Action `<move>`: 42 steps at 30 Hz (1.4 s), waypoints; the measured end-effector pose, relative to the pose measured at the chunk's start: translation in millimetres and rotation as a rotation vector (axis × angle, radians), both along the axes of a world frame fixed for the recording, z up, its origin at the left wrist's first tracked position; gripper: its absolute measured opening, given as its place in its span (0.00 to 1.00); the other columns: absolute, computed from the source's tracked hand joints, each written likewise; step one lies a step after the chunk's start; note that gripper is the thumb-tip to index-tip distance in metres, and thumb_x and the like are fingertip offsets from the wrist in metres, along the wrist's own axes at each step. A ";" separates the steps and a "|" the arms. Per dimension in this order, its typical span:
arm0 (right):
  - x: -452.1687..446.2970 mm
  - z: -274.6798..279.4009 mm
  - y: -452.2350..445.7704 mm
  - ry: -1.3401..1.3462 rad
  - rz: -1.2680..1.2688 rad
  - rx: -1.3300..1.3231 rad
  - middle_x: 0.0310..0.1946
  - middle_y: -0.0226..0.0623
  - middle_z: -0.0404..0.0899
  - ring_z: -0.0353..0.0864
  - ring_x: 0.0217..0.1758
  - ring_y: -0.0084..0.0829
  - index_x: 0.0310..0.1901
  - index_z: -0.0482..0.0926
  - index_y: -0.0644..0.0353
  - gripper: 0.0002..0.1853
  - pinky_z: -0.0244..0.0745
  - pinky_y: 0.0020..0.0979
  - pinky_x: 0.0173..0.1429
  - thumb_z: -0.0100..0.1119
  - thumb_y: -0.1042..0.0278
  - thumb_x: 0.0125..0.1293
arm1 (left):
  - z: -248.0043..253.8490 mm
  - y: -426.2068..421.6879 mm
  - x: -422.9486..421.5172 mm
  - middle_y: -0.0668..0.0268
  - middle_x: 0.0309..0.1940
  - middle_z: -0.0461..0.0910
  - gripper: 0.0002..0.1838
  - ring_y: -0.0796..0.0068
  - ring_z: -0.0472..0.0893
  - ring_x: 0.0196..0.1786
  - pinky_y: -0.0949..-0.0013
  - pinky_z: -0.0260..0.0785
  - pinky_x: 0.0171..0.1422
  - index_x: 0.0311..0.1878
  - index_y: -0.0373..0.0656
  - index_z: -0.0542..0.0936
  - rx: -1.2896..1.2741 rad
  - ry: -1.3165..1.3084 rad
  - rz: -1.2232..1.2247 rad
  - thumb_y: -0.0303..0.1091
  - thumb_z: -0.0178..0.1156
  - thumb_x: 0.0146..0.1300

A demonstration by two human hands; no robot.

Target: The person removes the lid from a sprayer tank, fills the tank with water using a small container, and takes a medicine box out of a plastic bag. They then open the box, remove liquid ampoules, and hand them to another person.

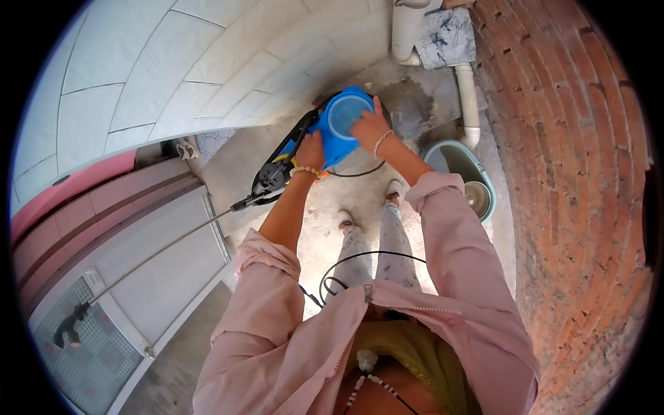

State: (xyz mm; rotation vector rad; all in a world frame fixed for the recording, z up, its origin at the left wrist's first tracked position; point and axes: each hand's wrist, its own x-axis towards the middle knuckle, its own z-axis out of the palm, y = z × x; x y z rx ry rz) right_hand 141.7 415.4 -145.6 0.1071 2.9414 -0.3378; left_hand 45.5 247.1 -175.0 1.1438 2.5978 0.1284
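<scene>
A blue tank (337, 142) with a round, translucent blue lid (346, 116) stands on the concrete floor in front of me. My left hand (310, 152) is closed at the tank's left side, by the black strap; what its fingers hold is too small to make out. On the lid lies my right hand (371, 124), with one finger stretched out towards the rim. A black sprayer handle (270, 178) rests against the tank's left side, and its long thin wand (159, 256) reaches to the lower left.
To the right is a grey-green tub (453, 155) holding a round object (477, 197). Behind it a white drainpipe (468, 104) runs down beside the brick wall (567, 152). A tiled wall (166, 62) curves across the upper left. A black hose (366, 254) loops near my legs.
</scene>
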 end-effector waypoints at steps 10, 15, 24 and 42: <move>86.4 84.7 53.9 0.498 -0.645 -0.142 0.28 0.28 0.75 0.70 0.41 0.30 0.27 0.77 0.52 0.03 0.49 0.50 0.60 0.55 0.67 0.50 | 45.7 -9.1 39.9 0.53 0.46 0.67 0.23 0.54 0.68 0.49 0.59 0.63 0.50 0.51 0.38 0.65 0.319 0.011 0.060 0.26 0.54 0.47; 134.8 103.7 46.1 0.241 -0.359 -0.063 0.26 0.27 0.74 0.70 0.41 0.28 0.25 0.76 0.52 0.01 0.49 0.50 0.60 0.54 0.68 0.50 | 84.9 -22.2 77.7 0.49 0.50 0.64 0.27 0.51 0.65 0.52 0.59 0.59 0.55 0.52 0.37 0.64 0.464 -0.178 0.043 0.24 0.57 0.45; 127.9 89.8 -18.1 0.160 0.126 -0.288 0.24 0.27 0.72 0.70 0.42 0.27 0.23 0.74 0.52 0.02 0.52 0.44 0.62 0.52 0.70 0.48 | 111.2 -19.5 121.5 0.59 0.44 0.69 0.17 0.56 0.66 0.53 0.60 0.58 0.56 0.40 0.40 0.71 0.555 -0.373 -0.317 0.23 0.59 0.43; 5.8 502.5 83.7 1.301 -0.093 -0.150 0.35 0.41 0.75 0.74 0.38 0.33 0.42 0.73 0.64 0.13 0.68 0.27 0.43 0.51 0.75 0.53 | 112.8 -220.7 109.3 0.52 0.29 0.77 0.11 0.52 0.76 0.35 0.60 0.69 0.40 0.34 0.39 0.75 0.370 -0.263 0.582 0.36 0.54 0.52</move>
